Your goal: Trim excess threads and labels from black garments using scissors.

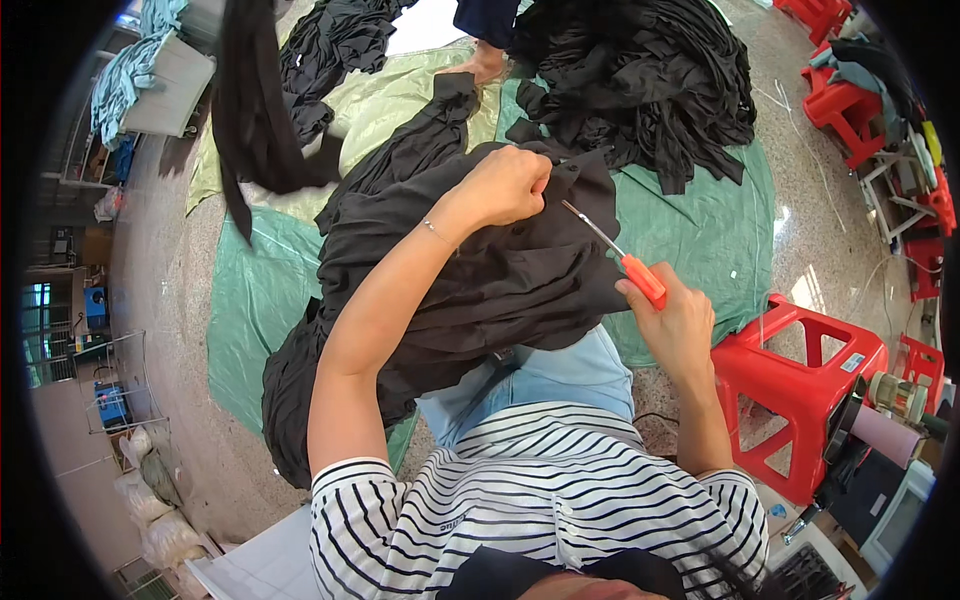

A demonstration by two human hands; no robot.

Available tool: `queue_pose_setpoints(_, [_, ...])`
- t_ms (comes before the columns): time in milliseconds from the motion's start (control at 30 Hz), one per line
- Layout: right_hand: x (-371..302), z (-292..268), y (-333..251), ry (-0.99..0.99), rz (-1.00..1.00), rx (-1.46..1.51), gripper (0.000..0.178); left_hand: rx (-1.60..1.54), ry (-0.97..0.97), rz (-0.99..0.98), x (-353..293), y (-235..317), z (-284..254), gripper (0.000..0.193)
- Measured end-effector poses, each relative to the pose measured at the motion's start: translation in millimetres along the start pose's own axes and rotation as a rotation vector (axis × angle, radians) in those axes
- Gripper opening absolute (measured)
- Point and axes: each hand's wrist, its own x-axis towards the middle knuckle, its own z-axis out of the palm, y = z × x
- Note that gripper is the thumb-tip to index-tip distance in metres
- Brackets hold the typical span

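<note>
A dark garment lies bunched across my lap, and its far part spreads over a green sheet. My left hand is closed in a pinch at the garment's upper edge, gripping the cloth. Small dark round spots, perhaps buttons, show on the cloth near it. In my right hand is a tool with an orange handle and a thin metal shaft. Its tip points up and left toward my left hand, a short way above the cloth. Whether that tip is forked or flat is too small to tell.
Piles of dark clothing lie on the green sheet and yellow sheet. Another person's foot is beyond the garment. Dark cloth hangs blurred at upper left. A red plastic stool stands by my right arm.
</note>
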Motion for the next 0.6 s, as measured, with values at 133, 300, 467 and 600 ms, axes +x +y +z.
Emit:
queue_pose_setpoints(133, [3,4,-3,-0.032,-0.016,0.033,0.035,-0.246,0.101,-0.007,-8,0,-2,0.008])
queue_pose_setpoints(300, [3,6,-3,-0.055,-0.023,0.018,0.035,-0.33,0.174,-0.051,-12,-3,6,0.009])
queue_pose_setpoints(467, [3,3,4,0.149,0.118,0.222,0.029,-0.202,0.278,-0.15,-3,20,8,0.034])
queue_pose_setpoints(600, [0,-3,21,0.295,0.19,0.287,0.029,0.359,0.266,-0.216,24,25,15,0.044])
